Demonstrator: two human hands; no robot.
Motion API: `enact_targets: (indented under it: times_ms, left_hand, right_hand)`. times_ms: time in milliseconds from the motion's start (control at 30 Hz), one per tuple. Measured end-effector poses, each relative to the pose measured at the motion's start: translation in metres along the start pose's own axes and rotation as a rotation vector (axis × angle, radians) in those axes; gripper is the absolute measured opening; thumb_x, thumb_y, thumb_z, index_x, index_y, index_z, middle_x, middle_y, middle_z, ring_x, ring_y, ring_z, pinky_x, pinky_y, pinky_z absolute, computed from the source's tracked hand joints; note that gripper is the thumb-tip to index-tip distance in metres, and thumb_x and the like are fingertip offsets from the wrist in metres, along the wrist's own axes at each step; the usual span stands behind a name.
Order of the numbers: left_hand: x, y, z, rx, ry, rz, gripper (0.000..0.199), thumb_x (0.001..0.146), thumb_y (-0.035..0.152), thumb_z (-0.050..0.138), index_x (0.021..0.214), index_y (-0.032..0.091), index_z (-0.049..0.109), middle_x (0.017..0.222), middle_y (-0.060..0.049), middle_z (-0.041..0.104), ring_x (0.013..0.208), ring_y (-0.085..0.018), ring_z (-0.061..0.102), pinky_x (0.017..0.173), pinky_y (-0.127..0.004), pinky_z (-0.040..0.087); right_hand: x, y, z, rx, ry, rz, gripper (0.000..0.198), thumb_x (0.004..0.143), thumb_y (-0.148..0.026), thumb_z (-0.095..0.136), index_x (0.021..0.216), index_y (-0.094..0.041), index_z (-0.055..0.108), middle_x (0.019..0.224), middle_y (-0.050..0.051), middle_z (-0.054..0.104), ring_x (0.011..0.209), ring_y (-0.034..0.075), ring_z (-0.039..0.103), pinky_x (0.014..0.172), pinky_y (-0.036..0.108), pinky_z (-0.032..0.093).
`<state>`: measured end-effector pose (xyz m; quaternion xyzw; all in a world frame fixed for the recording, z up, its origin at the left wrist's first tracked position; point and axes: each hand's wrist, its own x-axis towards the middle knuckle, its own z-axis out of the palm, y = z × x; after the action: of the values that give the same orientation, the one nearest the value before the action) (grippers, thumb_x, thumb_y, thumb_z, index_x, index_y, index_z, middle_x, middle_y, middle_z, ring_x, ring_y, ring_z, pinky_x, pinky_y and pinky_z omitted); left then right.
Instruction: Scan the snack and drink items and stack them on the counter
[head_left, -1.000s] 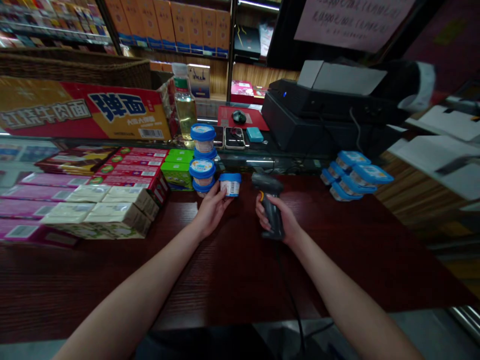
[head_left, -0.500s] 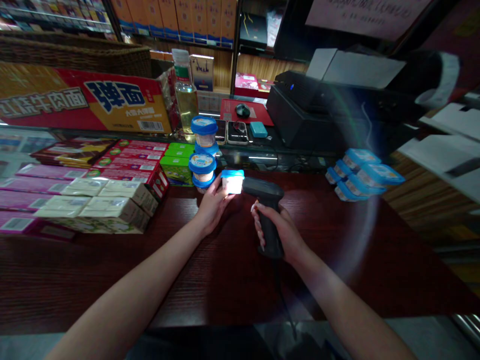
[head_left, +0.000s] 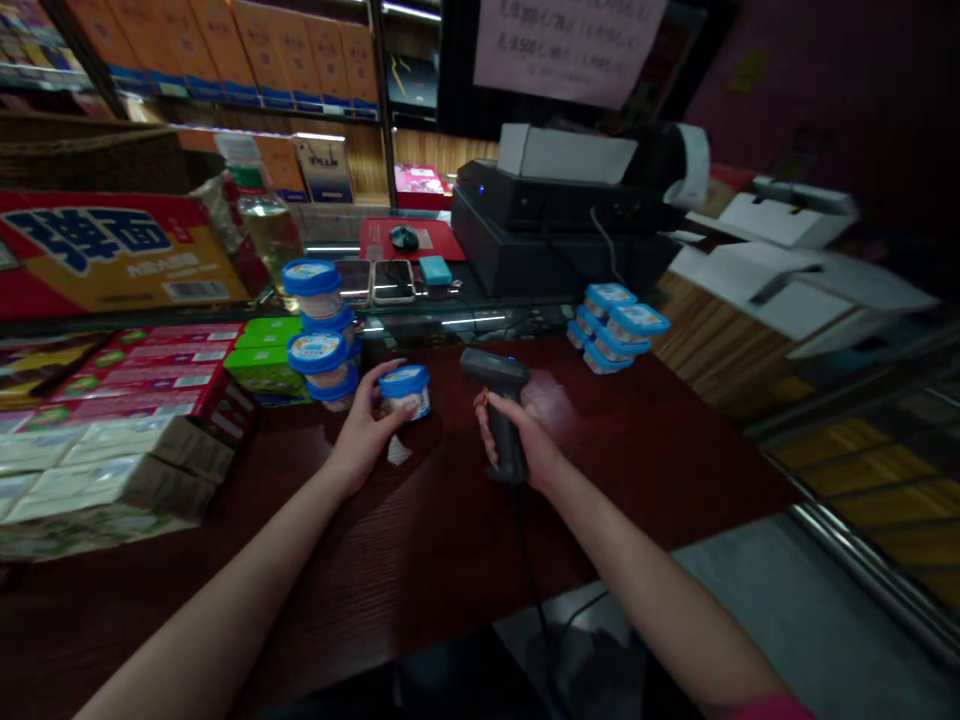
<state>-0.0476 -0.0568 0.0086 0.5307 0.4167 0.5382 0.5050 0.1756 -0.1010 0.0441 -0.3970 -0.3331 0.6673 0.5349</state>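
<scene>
My left hand [head_left: 370,420] is closed around a small plastic tub with a blue lid [head_left: 405,388], low over the counter or resting on it; I cannot tell which. Beside that hand, round blue-lidded tubs [head_left: 319,352] stand stacked at the left. In my right hand [head_left: 525,440] is a black barcode scanner [head_left: 504,415], gripped by its handle, its head pointing left toward the tub. Several rectangular blue-lidded tubs [head_left: 619,325] are piled farther back on the right.
On the left lie green boxes [head_left: 262,370], red boxes [head_left: 165,360] and pale cartons [head_left: 112,470]. Behind them stand a bottle [head_left: 266,225] and an instant-noodle carton [head_left: 135,250]. A black cash drawer [head_left: 555,245] is at the back. The scanner's cable [head_left: 532,570] hangs over the counter's front edge.
The bright scanner light on the tub is gone. The tub now sits lower and slightly away from the scanner head, turned to show its lid. My view has swung right.
</scene>
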Motion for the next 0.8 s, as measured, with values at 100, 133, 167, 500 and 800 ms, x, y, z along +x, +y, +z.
enact_targets:
  times_ms: [100,133,167,500,800]
  left_hand:
    - [0.001,-0.001,0.021,0.154,-0.076,0.073,0.058,0.069,0.035,0.086,0.119,0.025,0.058,0.126,-0.008,0.068,0.115,-0.026,0.068,0.103,-0.044,0.055]
    - [0.002,-0.003,0.032,0.183,-0.105,0.090,0.056,0.069,0.035,0.086,0.116,0.024,0.057,0.123,-0.007,0.068,0.112,-0.025,0.069,0.102,-0.044,0.055]
    - [0.003,-0.006,0.045,0.202,-0.141,0.105,0.056,0.070,0.035,0.085,0.117,0.024,0.057,0.122,-0.007,0.069,0.111,-0.025,0.069,0.102,-0.043,0.055]
    - [0.014,-0.043,0.252,0.162,-0.459,0.165,0.072,0.070,0.024,0.087,0.129,0.022,0.045,0.128,-0.013,0.069,0.119,-0.028,0.069,0.104,-0.043,0.051]
    - [0.045,-0.055,0.347,0.378,-0.237,0.070,0.056,0.071,0.026,0.090,0.112,0.018,0.054,0.119,-0.022,0.072,0.115,-0.036,0.070,0.096,-0.044,0.052]
  right_hand:
    - [-0.013,-0.009,-0.041,0.070,0.106,-0.103,0.037,0.072,-0.047,0.082,0.089,-0.019,0.063,0.067,-0.005,0.058,0.041,0.008,0.049,0.032,0.019,0.041]
    - [-0.018,-0.013,-0.057,0.089,0.154,-0.141,0.037,0.072,-0.046,0.081,0.088,-0.019,0.062,0.065,-0.006,0.057,0.041,0.008,0.048,0.032,0.019,0.040]
    - [-0.024,-0.017,-0.073,0.104,0.210,-0.183,0.037,0.071,-0.046,0.081,0.087,-0.020,0.061,0.064,-0.006,0.056,0.040,0.008,0.047,0.032,0.019,0.040]
    - [-0.061,-0.059,-0.206,0.170,0.817,-0.605,0.034,0.070,-0.046,0.078,0.081,-0.022,0.057,0.057,-0.008,0.055,0.040,0.008,0.050,0.037,0.021,0.043]
    - [-0.056,-0.060,-0.218,0.261,0.855,-0.598,0.030,0.071,-0.043,0.076,0.083,-0.022,0.059,0.060,-0.007,0.058,0.042,0.009,0.050,0.038,0.022,0.043]
